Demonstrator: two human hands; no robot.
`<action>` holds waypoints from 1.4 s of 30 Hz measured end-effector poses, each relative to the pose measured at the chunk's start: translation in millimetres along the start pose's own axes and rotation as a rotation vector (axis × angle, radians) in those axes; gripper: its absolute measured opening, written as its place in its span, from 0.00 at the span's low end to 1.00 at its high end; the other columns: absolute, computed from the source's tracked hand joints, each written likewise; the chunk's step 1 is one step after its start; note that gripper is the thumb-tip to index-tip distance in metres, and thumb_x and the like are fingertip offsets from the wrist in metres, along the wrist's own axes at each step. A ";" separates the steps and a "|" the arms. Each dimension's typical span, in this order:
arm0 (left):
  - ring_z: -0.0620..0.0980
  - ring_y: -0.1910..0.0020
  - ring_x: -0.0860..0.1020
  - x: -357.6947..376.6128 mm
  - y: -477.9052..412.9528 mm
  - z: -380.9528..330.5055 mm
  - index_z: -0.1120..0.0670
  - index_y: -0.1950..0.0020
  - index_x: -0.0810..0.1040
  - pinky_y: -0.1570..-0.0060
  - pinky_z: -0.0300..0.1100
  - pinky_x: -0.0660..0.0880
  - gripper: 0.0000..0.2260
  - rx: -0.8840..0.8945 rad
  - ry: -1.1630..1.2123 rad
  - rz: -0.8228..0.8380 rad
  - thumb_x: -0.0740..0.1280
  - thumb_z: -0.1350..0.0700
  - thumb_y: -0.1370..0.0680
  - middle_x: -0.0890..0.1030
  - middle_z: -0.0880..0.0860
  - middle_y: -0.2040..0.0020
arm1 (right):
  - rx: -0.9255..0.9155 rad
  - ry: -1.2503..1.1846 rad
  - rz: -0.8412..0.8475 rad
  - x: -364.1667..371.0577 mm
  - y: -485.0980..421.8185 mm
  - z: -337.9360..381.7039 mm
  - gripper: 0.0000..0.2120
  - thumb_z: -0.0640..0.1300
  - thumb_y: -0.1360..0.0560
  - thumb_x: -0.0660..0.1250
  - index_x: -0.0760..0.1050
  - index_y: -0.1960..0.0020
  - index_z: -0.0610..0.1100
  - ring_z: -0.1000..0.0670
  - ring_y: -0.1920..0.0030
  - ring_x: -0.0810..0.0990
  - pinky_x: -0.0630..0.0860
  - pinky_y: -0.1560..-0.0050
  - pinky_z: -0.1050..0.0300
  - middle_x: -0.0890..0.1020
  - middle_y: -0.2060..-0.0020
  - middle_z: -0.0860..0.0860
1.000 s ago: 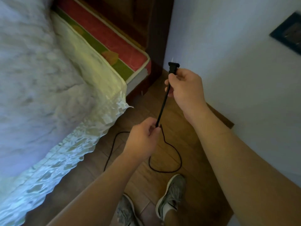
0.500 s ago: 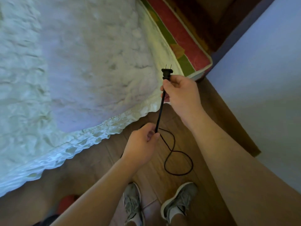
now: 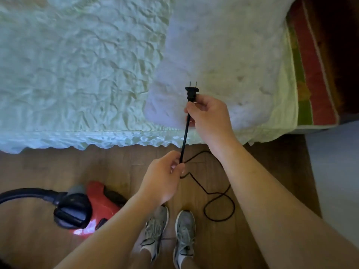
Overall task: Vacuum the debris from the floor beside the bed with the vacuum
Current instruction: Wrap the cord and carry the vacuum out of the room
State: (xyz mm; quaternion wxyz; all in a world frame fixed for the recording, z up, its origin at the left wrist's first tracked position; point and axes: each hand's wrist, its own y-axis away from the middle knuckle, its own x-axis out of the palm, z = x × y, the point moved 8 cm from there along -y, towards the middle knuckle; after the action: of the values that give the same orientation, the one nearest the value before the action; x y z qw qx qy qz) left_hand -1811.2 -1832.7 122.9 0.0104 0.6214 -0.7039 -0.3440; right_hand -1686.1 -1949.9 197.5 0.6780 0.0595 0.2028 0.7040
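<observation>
Now, right hand [image 3: 208, 115]: fingers curled round the black cord [image 3: 184, 136] just below the plug [image 3: 192, 93], held over the near edge of the bed [image 3: 77, 65]; the plug's two prongs point to the far side.
Left hand [image 3: 162, 181]: nearer and lower, above the floor [image 3: 97, 166], fingertips pinching the same cord; the stretch between the two hands runs straight.
Cord slack: past the left hand it falls in a loose loop on the wooden floor, just right of the shoes [image 3: 184, 230].
Vacuum [image 3: 93, 206]: red and black body resting on the floor at near left, well apart from both hands; the left forearm crosses in front of its right edge.
Hose [image 3: 25, 193]: black, curving from the vacuum's body off to the left.
Bed cover: pale, crinkled, with a frilled hem hanging at the floor's far side.
Pillow [image 3: 223, 55]: pale, lying on the bed behind the plug.
Mattress [image 3: 314, 74]: red and green edge bare at far right.
Shoes: grey pair, near, between the two forearms.
</observation>
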 end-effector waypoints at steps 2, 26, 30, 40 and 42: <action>0.38 0.64 0.79 -14.7 8.9 14.8 0.42 0.55 0.76 0.64 0.39 0.73 0.08 -0.025 0.018 -0.061 0.65 0.54 0.18 0.83 0.42 0.61 | -0.016 0.033 0.079 29.6 4.0 3.6 0.08 0.38 0.21 0.66 0.80 0.53 0.50 0.52 0.63 0.81 0.82 0.56 0.50 0.82 0.62 0.49; 0.38 0.61 0.78 -133.9 185.9 263.2 0.43 0.48 0.75 0.66 0.28 0.68 0.06 -0.427 0.376 -0.531 0.64 0.55 0.17 0.82 0.44 0.57 | -0.121 0.442 0.773 398.8 155.5 -60.8 0.06 0.37 0.24 0.66 0.78 0.53 0.35 0.39 0.58 0.83 0.80 0.53 0.34 0.83 0.64 0.44; 0.39 0.66 0.78 -144.8 206.8 297.2 0.41 0.51 0.74 0.69 0.29 0.69 0.08 -0.456 0.440 -0.561 0.64 0.55 0.17 0.82 0.45 0.59 | -0.153 0.499 0.821 440.2 181.1 -75.1 0.06 0.38 0.24 0.66 0.79 0.53 0.35 0.42 0.59 0.84 0.81 0.53 0.36 0.83 0.61 0.42; 0.42 0.58 0.82 -141.4 223.4 382.4 0.47 0.44 0.78 0.56 0.39 0.80 0.05 -0.551 0.625 -0.651 0.65 0.55 0.18 0.83 0.44 0.56 | -0.111 0.553 0.931 517.4 209.2 -136.1 0.08 0.37 0.22 0.67 0.81 0.54 0.47 0.52 0.61 0.84 0.83 0.58 0.57 0.83 0.63 0.52; 0.41 0.57 0.82 -133.2 220.8 398.3 0.47 0.45 0.79 0.54 0.40 0.80 0.05 -0.575 0.648 -0.665 0.66 0.55 0.18 0.83 0.44 0.57 | -0.090 0.586 0.947 525.9 207.1 -154.7 0.06 0.36 0.23 0.67 0.82 0.52 0.45 0.49 0.59 0.85 0.84 0.58 0.55 0.84 0.61 0.49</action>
State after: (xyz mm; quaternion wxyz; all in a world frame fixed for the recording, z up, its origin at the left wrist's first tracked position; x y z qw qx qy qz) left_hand -2148.6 -1529.5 -16.2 0.2870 0.8567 -0.3078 -0.2983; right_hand -1973.0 -1466.5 31.9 0.2047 -0.0831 0.3039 0.9268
